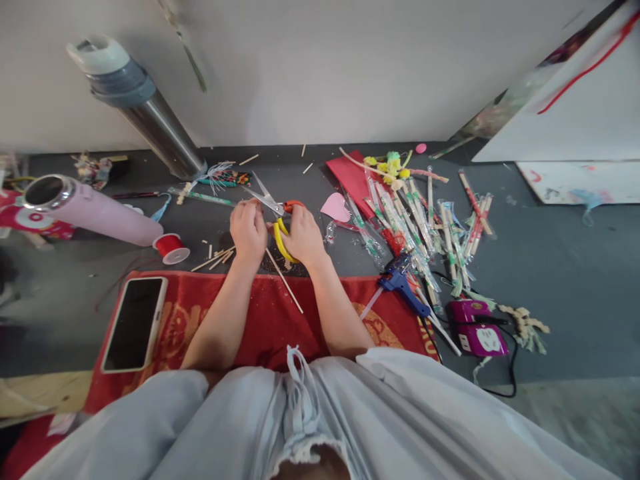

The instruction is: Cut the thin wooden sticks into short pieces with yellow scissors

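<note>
My right hand [304,239] is closed on a pair of scissors [270,202] with one yellow and one orange handle. The scissor blades stand parted and point away to the upper left. Close beside it, my left hand [249,231] has its fingers curled together; whatever they pinch is hidden. A thin wooden stick [285,283] runs from between the hands onto the red cloth [240,320]. Several short cut sticks [220,258] lie just left of my left wrist. A pink paper heart [335,207] is to the right of my right hand.
Left are a phone [135,325], a red spool [171,249], a pink bottle [100,212] and a steel thermos [155,123]. Right are wrapped sticks [407,217], a red envelope [353,183], a blue glue gun [403,287] and a purple power socket [477,328] with a black cord.
</note>
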The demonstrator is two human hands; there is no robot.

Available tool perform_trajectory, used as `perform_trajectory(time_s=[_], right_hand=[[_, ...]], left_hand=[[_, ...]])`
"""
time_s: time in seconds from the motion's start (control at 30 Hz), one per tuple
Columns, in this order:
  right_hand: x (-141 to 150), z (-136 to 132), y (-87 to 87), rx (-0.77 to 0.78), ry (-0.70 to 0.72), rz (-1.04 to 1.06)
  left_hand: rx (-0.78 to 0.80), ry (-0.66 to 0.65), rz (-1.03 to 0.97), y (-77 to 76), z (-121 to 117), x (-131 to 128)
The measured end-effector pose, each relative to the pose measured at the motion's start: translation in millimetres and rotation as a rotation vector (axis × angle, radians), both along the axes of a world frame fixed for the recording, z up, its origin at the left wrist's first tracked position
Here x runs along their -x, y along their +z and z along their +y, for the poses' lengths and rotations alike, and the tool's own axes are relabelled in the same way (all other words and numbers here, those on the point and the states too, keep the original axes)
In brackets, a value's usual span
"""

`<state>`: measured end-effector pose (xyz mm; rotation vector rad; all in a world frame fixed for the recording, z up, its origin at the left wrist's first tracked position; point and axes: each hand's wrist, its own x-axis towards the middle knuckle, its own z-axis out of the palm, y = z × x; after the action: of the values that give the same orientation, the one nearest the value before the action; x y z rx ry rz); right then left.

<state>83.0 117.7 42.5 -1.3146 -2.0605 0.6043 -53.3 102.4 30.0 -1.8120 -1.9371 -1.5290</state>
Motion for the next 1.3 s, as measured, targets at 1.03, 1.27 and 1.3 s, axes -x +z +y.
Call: perform_trajectory(time_s=[1.03,1.27,1.3], right_hand=[[-3.1,-1.3,5.2,0.06,0.02,0.04],[-2.0,-1.5,10.3,0.109,0.014,0.017],[-1.9,-1.5,10.8,0.109,0.008,0.004]], left_hand=[[0.063,-0.115,-0.128,11.7,0.0,-2.1],[0.056,-0.111,-0.087,12.7,0.3,0.2],[0.056,-0.106,-0.074,13.1,0.3,0.5]])
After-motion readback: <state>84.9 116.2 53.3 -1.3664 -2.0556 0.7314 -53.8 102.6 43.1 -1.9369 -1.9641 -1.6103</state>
